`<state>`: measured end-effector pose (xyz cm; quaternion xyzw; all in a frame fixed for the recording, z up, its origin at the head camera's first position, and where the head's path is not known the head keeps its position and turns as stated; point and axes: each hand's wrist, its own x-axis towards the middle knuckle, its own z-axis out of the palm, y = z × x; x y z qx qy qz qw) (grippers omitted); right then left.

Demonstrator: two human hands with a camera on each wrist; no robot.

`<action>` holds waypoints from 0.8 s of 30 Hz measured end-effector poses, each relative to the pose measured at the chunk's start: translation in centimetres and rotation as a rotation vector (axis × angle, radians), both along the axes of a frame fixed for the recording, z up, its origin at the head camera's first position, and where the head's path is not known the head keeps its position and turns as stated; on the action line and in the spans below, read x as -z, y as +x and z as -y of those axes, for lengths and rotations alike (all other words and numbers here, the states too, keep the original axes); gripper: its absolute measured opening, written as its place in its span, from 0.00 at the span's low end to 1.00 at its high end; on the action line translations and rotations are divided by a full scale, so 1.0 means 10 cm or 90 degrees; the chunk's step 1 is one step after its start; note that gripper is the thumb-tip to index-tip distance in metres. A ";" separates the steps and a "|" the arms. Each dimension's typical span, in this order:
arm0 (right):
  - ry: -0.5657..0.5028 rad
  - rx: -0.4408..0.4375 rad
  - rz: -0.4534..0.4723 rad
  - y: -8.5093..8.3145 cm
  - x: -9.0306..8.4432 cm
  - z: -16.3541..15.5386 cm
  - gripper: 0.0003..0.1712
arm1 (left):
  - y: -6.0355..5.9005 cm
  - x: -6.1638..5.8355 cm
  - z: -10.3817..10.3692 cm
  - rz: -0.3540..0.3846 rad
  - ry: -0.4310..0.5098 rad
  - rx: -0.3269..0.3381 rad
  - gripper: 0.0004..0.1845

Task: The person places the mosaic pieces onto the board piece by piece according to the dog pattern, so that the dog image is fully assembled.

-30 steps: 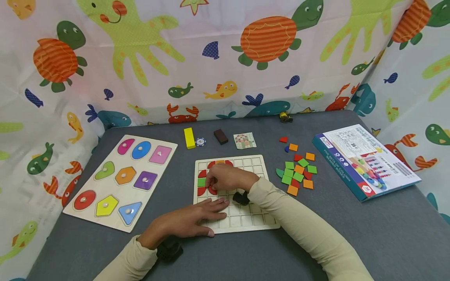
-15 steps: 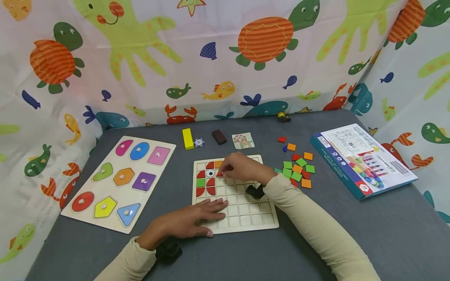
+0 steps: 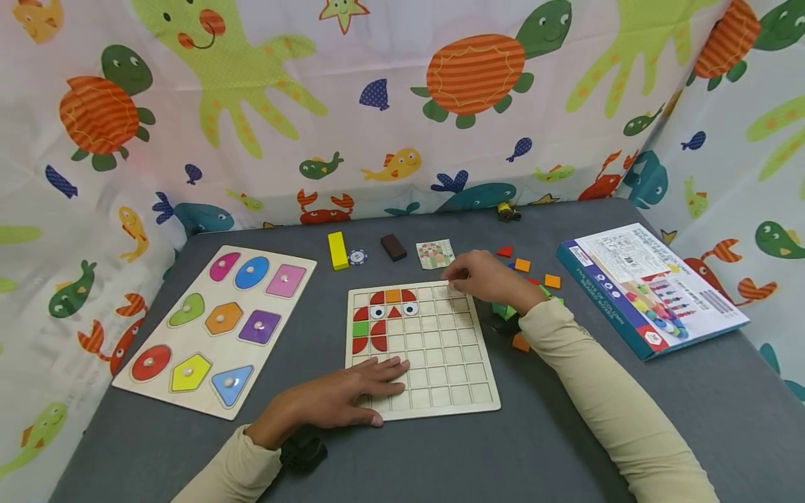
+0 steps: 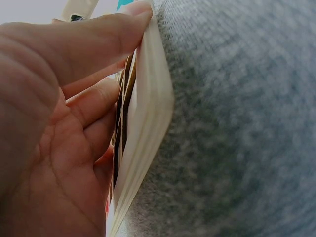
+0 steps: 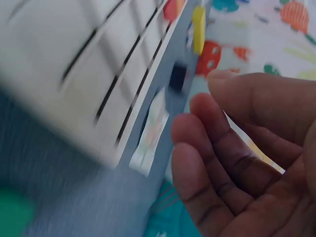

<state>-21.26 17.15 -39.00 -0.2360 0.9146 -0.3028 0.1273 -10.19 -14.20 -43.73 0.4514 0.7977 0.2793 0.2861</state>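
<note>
- Left hand (image 3: 346, 395), fingers straight, thumb apart, rests across the grid board's (image 3: 434, 377) 7 o'clock edge.
- Desk (image 3: 317, 321) shows between board and shape puzzle (image 3: 207, 342), 10 o'clock.
- Coloured tiles (image 3: 377, 328) fill the board's 11 o'clock corner.
- Right hand (image 3: 487, 279), fingers loosely bent, clasping nothing, hovers by its 1 o'clock corner.
- Card (image 3: 434, 254) lies just beyond, 12 o'clock.

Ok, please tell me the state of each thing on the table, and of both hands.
Grid board, flat, partly filled
Left hand, resting on this board
Right hand, loosely curled, holding nothing
Loose tiles, scattered, partly hidden
Knob puzzle, all nine shapes seated
Box, lying flat
Picture card, lying flat
Yellow block, lying flat
Dark block, lying flat
Chip, lying flat
Far object, unclear
</note>
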 end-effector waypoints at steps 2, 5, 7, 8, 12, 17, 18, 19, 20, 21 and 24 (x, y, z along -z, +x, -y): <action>0.001 0.026 -0.003 -0.05 0.01 -0.12 0.15 | 0.00 0.00 0.00 -0.003 -0.004 -0.002 0.32; 0.002 0.057 -0.018 -0.13 0.04 -0.30 0.16 | 0.00 0.00 0.01 -0.004 -0.004 -0.004 0.32; 0.001 0.083 -0.020 -0.18 0.06 -0.42 0.17 | 0.00 0.00 0.01 -0.001 -0.001 -0.004 0.32; 0.001 0.095 -0.020 -0.20 0.08 -0.48 0.17 | 0.00 0.01 0.01 0.000 0.002 -0.004 0.32; -0.002 0.144 -0.010 -0.25 0.11 -0.67 0.18 | -0.01 0.03 0.00 -0.001 0.004 0.002 0.32; -0.006 0.173 0.004 -0.32 0.15 -0.82 0.21 | -0.01 0.04 0.01 -0.010 0.001 0.000 0.33; -0.002 0.176 0.005 -0.33 0.16 -0.84 0.21 | -0.01 0.04 0.02 -0.008 0.002 -0.001 0.33; 0.004 0.177 0.006 -0.34 0.17 -0.85 0.21 | -0.01 0.04 0.02 -0.006 0.003 -0.003 0.33; 0.010 0.178 0.004 -0.35 0.19 -0.87 0.22 | -0.01 0.04 0.02 -0.003 0.004 -0.003 0.33; 0.015 0.178 0.004 -0.35 0.20 -0.89 0.22 | -0.01 0.04 0.02 0.000 0.004 -0.005 0.33; 0.024 0.182 0.008 -0.37 0.23 -0.93 0.22 | -0.02 0.04 0.01 0.003 0.006 -0.002 0.33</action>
